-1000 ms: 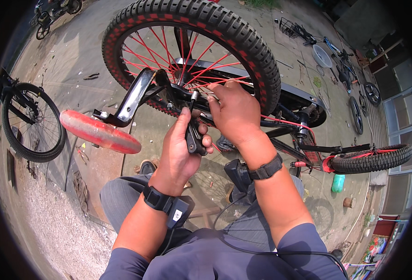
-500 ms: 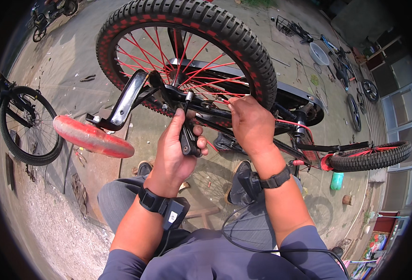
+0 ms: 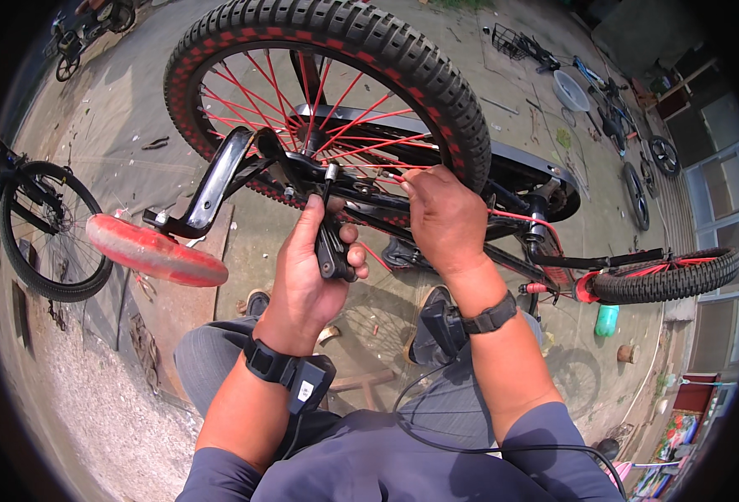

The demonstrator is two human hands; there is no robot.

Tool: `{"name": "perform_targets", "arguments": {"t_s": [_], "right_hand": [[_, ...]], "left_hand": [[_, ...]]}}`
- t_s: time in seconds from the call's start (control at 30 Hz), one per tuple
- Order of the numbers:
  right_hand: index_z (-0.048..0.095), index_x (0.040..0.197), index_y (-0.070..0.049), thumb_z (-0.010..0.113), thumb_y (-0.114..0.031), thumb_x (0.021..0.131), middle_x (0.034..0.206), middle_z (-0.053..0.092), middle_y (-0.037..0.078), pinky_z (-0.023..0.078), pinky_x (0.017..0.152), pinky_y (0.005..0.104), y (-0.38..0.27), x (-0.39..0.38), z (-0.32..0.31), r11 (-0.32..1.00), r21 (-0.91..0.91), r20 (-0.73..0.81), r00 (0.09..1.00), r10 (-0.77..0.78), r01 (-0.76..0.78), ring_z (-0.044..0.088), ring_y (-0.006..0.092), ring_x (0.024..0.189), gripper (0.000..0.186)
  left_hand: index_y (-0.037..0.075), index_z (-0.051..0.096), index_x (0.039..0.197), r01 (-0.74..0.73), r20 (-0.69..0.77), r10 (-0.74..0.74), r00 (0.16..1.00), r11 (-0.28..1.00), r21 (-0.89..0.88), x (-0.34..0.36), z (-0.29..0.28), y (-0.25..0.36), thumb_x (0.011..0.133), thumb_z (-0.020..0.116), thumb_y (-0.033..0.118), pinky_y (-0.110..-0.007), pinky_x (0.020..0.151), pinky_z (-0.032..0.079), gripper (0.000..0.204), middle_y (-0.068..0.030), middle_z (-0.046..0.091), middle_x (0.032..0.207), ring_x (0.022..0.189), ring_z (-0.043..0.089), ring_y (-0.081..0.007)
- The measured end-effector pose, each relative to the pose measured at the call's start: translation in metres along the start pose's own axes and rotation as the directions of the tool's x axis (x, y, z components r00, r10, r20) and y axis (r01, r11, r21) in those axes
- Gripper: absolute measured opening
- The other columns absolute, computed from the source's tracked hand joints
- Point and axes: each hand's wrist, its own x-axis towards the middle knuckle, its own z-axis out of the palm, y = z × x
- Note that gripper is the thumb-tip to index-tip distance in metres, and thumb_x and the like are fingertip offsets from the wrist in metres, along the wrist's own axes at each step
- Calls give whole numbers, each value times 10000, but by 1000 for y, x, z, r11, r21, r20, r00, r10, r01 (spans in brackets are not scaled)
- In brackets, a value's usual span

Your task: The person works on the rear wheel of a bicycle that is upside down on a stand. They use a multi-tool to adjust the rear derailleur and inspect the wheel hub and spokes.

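A black and red bicycle is tipped over in front of me, its rear wheel (image 3: 457,92) with red spokes uppermost. My left hand (image 3: 305,289) is closed around a black folding multi-tool (image 3: 332,251). One shaft of the tool points up, its silver socket end beside the frame near the wheel hub. My right hand (image 3: 446,222) pinches a thin red cable (image 3: 396,177) by the frame, just right of the tool; the fingertips partly hide it. A red training wheel (image 3: 156,249) on a black bracket (image 3: 219,184) sticks out to the left.
The bicycle's front wheel (image 3: 670,274) lies to the right, near a green bottle (image 3: 606,320). Another bicycle wheel (image 3: 54,230) stands at far left. Several bikes and a white basin (image 3: 571,90) are at the back right. A black cord (image 3: 503,450) runs across my lap.
The rear wheel and training wheel have shifted slightly left. Both hands have moved a little with them, keeping the same grips.
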Motion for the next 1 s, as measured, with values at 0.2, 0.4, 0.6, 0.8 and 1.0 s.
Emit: {"name": "perform_targets", "arguments": {"t_s": [0.2,0.4,0.6,0.8,1.0], "right_hand": [[748,973,-117,727,-80,891,912,725,73,558,647,400,1,0,3,1000,10,-9,1000,-5,5,707,317,784,93],[744,954,-118,728,-95,894,911,723,67,558,640,401,1,0,3,999,29,-8,1000,-19,19,708,316,785,67],[745,978,-125,732,-99,894,912,722,67,564,642,399,6,-2,0,999,23,5,999,-32,32,709,312,786,90],[748,993,-129,736,-100,894,910,721,69,567,649,399,12,-3,-4,999,5,25,999,-43,43,710,311,793,105],[749,986,-121,739,-89,886,906,718,75,570,657,401,11,-3,-5,1000,6,34,999,-30,29,709,317,796,106]], "left_hand": [[165,611,1188,0,-10,0,1000,1000,27,1,-1,-1,1067,575,496,-370,581,513,354,-40,633,839,653,621,-194],[161,611,1194,-8,-24,9,1000,999,47,-1,0,0,1064,578,500,-376,581,505,364,-42,631,840,650,617,-199],[141,608,1206,-5,-30,6,1000,999,48,-1,0,2,1066,573,500,-368,576,503,387,-43,625,838,648,614,-198],[134,607,1210,-7,-31,8,999,999,36,0,-1,2,1065,577,497,-366,562,502,393,-44,621,836,640,613,-201],[129,607,1212,-6,-28,7,1000,1000,31,1,-2,2,1063,582,494,-368,562,502,395,-46,620,835,641,613,-203]]}}
